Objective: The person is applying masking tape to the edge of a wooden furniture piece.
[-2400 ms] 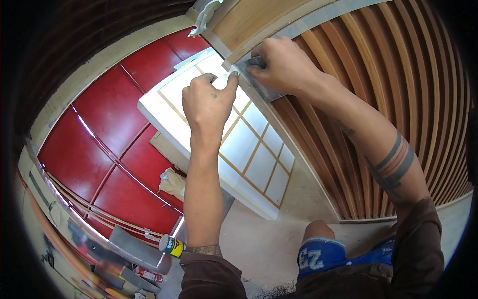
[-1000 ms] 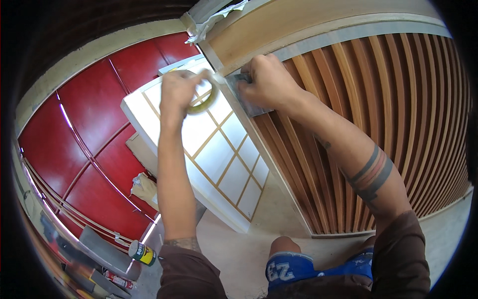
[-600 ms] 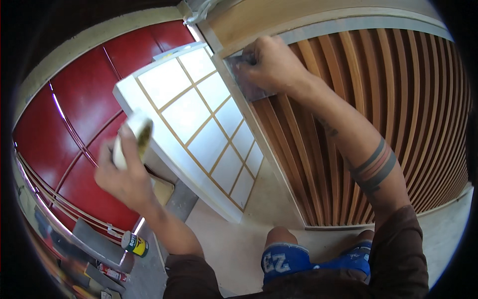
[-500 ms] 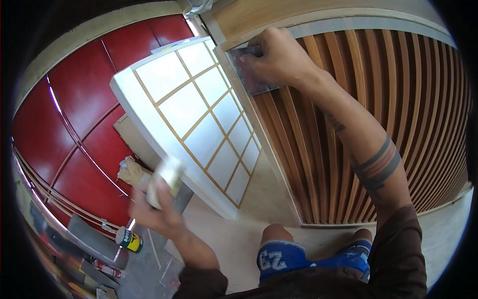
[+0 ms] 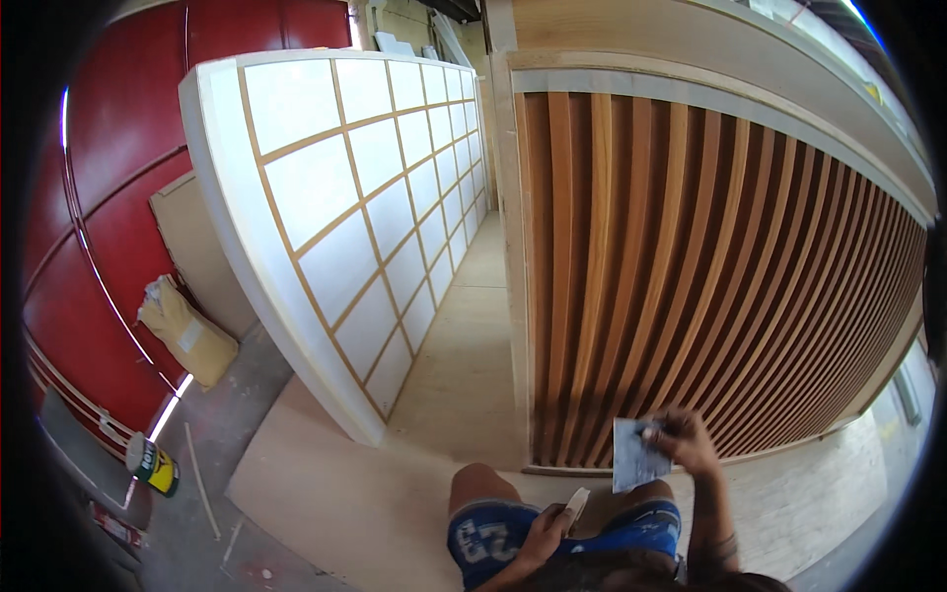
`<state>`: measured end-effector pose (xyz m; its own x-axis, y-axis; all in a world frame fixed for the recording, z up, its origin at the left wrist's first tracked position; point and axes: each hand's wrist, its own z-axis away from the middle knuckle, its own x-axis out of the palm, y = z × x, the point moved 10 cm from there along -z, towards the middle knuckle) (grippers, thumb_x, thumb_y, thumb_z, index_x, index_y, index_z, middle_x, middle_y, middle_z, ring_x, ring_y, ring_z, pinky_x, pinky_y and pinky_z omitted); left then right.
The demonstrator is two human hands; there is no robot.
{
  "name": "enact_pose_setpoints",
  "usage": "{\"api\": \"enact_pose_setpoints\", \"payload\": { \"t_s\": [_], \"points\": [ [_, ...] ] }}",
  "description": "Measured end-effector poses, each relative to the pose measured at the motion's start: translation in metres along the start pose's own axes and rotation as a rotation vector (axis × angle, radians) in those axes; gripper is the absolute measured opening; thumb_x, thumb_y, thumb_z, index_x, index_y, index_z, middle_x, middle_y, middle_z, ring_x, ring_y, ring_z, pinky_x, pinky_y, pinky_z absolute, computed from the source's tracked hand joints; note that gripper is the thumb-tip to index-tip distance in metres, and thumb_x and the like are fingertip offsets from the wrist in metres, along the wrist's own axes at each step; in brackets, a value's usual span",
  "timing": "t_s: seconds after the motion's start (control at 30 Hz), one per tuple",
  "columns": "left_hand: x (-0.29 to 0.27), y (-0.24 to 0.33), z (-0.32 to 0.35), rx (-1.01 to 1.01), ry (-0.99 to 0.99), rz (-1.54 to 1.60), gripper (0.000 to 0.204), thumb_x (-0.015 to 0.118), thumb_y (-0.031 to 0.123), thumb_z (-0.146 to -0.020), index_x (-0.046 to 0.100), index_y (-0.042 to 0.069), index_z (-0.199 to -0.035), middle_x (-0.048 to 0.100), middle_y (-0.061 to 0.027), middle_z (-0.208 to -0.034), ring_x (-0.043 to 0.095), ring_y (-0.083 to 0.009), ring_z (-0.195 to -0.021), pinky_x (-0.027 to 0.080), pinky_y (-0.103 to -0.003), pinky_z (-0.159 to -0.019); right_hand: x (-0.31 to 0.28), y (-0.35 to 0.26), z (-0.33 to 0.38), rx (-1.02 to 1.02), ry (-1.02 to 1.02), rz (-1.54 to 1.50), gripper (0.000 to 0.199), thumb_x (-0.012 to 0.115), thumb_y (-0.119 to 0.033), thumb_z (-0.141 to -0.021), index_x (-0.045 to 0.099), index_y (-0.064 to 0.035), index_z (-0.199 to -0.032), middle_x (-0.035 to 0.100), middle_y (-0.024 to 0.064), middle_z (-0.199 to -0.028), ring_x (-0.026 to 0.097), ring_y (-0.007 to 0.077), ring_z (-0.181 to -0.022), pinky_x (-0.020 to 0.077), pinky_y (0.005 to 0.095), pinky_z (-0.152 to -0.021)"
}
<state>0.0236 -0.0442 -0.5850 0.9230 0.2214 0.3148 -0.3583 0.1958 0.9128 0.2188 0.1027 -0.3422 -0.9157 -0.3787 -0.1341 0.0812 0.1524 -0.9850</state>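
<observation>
My right hand (image 5: 687, 440) is closed on a flat scraper (image 5: 636, 462), a greyish rectangular blade with pale smears and a dark grip. It hangs over my right thigh, in front of the lower edge of the slatted wooden panel (image 5: 671, 257). Between my thighs, my left hand (image 5: 545, 538) grips a small white object (image 5: 576, 507); its kind is hard to make out, as the fingers cover part of it. The two hands are apart. A pale wooden frame (image 5: 516, 296) borders the slats on their left side.
To the left leans a white panel with a wooden grid (image 5: 316, 197). Beyond it are a red wall (image 5: 109, 227) and a brown paper sack (image 5: 192, 335). A tin with a yellow-green label (image 5: 153, 466) and a thin wooden strip (image 5: 203, 483) are on the grey floor.
My right hand has brought the scraper down from the frame's upper left corner to my lap. The left hand with the white object has moved right and down. The view has shifted too.
</observation>
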Motion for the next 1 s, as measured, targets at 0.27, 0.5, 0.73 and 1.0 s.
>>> {"api": "enact_pose_setpoints", "payload": {
  "t_s": [0.27, 0.5, 0.73, 1.0],
  "points": [
    [0.003, -0.038, -0.003, -0.082, -0.116, -0.202, 0.039, 0.062, 0.029, -0.105, 0.057, -0.005, -0.124, 0.067, -0.0073, -0.09, 0.063, -0.0136, -0.081, 0.051, -0.03, -0.074, -0.039, 0.172, 0.069, 0.282, 0.259, -0.248, 0.016, 0.065, -0.015, -0.103, 0.075, -0.0035, -0.099, 0.069, -0.0034, -0.082, 0.059, 0.0062, -0.071, 0.0472, 0.0236, -0.066],
    [0.022, -0.027, 0.016, 0.194, -0.093, -0.725, 0.051, 0.068, 0.037, -0.1, 0.056, -0.004, -0.127, 0.072, -0.0289, -0.106, 0.074, -0.0397, -0.094, 0.057, -0.043, -0.077, 0.015, 0.271, 0.115, 0.48, 0.273, -0.41, 0.011, 0.069, -0.009, -0.1, 0.075, -0.0007, -0.102, 0.072, 0.0009, -0.089, 0.063, 0.0089, -0.079, 0.0511, 0.0255, -0.074],
    [0.033, -0.032, 0.043, 0.001, -0.02, -1.163, 0.054, 0.062, 0.046, -0.099, 0.057, 0.001, -0.129, 0.073, -0.0265, -0.094, 0.072, -0.0447, -0.084, 0.057, -0.052, -0.072, 0.015, 0.26, 0.122, 0.406, 0.252, -0.167, 0.009, 0.068, -0.003, -0.098, 0.072, 0.0035, -0.101, 0.071, 0.001, -0.089, 0.062, 0.0093, -0.081, 0.0511, 0.0257, -0.078],
    [0.018, -0.019, 0.059, 0.077, 0.164, -1.073, 0.044, 0.062, 0.036, -0.102, 0.054, -0.001, -0.126, 0.071, -0.0237, -0.089, 0.071, -0.0415, -0.08, 0.055, -0.048, -0.068, 0.036, 0.245, 0.115, 0.383, 0.18, -0.29, 0.013, 0.068, -0.011, -0.1, 0.07, -0.0001, -0.092, 0.064, -0.0036, -0.08, 0.055, 0.0067, -0.076, 0.0445, 0.0234, -0.071]
  ]
}}
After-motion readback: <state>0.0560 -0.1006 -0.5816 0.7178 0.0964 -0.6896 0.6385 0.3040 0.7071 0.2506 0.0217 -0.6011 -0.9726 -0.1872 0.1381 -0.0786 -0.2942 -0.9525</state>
